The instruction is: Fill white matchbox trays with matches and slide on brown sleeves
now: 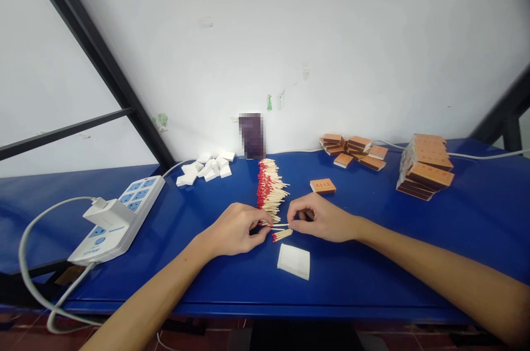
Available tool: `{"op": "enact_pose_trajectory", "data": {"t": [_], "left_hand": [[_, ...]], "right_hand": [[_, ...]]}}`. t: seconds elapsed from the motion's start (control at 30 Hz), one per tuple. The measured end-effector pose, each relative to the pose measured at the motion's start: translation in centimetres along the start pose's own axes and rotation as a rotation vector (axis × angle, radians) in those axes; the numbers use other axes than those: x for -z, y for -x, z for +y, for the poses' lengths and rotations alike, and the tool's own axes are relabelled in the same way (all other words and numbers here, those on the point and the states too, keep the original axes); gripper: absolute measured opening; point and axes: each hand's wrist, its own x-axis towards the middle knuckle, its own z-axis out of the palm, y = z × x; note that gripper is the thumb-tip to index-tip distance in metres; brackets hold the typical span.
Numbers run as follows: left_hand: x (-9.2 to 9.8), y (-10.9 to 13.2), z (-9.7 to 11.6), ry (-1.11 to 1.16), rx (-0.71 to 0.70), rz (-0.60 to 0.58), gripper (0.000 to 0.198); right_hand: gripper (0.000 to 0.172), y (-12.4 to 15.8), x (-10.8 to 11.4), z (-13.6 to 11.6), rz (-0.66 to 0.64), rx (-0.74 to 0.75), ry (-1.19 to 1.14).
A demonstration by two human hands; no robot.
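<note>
Between my two hands lie a couple of matchsticks [280, 225], pinched at their red heads by my left hand [240, 229]. My right hand [321, 217] has thumb and forefinger closed on the pale ends of the same sticks. Just below them, a few matches [282, 235] rest together on the blue table with heads to the left. Beyond my fingers stretches a long pile of red-headed matches [271, 191]. Nearer to me is a white matchbox tray [293, 261]. One orange matchbox sleeve [323, 186] sits past my right hand.
Several white trays [209, 166] are heaped at back left. Orange matchboxes [354, 151] lie at back right, with a bigger stack [426, 168] farther right. A power strip [120, 221] with plug and cables occupies the left. A blurred dark rectangle [252, 136] stands against the wall.
</note>
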Motion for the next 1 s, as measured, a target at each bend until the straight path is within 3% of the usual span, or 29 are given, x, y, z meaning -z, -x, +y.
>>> {"op": "enact_pose_trajectory", "data": {"t": [0.2,1.0], "left_hand": [[0.11,0.0,-0.18,-0.025,-0.027,-0.003,0.024],[0.45,-0.02,0.18,-0.001,-0.037,-0.024,0.022]], "right_hand": [[0.013,-0.02,-0.14,0.15,0.008,-0.02,0.001],[0.014,0.07,0.02,-0.52,-0.028,-0.03,-0.089]]}}
